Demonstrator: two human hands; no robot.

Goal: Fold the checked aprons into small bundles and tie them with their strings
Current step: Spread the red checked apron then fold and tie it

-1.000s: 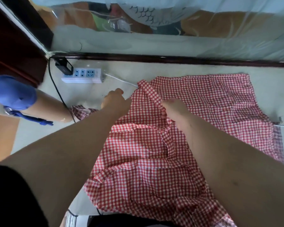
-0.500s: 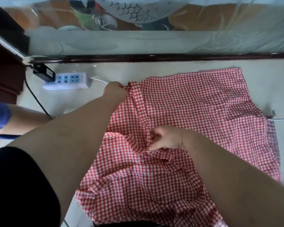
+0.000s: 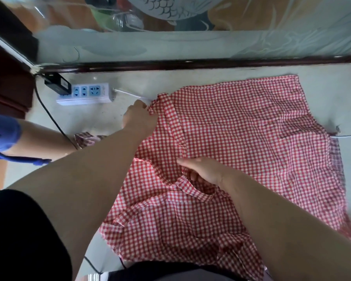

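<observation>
Checked apron [image 3: 241, 138], frame centre: we judge it light, limp. Left grip [image 3: 139, 118] pinches upper-left corner; right grip [image 3: 205, 171] clutches middle fold.

White power strip [image 3: 84, 93] on pale floor [image 3: 322, 88], black adapter [image 3: 58, 83] plugged in at its left end. Black cable [image 3: 49, 114] runs down-left. Dark wooden rail [image 3: 190, 63] behind. Second person's forearm [image 3: 39, 138], blue sleeve [image 3: 2, 132], at left.
</observation>
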